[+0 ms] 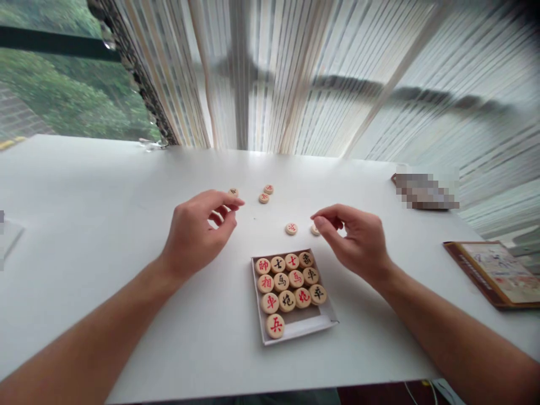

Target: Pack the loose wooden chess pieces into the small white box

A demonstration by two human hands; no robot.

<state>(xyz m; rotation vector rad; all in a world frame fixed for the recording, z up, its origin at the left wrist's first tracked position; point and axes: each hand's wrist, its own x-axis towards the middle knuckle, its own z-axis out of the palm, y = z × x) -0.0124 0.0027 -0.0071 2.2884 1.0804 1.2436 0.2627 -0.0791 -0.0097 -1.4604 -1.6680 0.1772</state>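
Note:
A shallow white box [300,327] holds several round wooden pieces with red or black characters, three full rows and one red piece [275,325] at the near left. My left hand [202,230] is left of and beyond the box, thumb and forefinger apart, with nothing between them; a black-marked piece [233,192] lies just past its fingertips. My right hand [352,239] is beyond the box's right corner, fingers curled to the thumb over a partly hidden piece [314,229]. Left of it lies a red-marked piece [291,228]. Two more red-marked pieces [269,189] [264,198] touch farther back.
The white table [76,236] runs back to a striped curtain [278,73] and a window at the left. On the right lie a brown-edged booklet [498,273] and a partly pixelated brown object [424,191]. A pale flat item [9,239] sits at the left edge.

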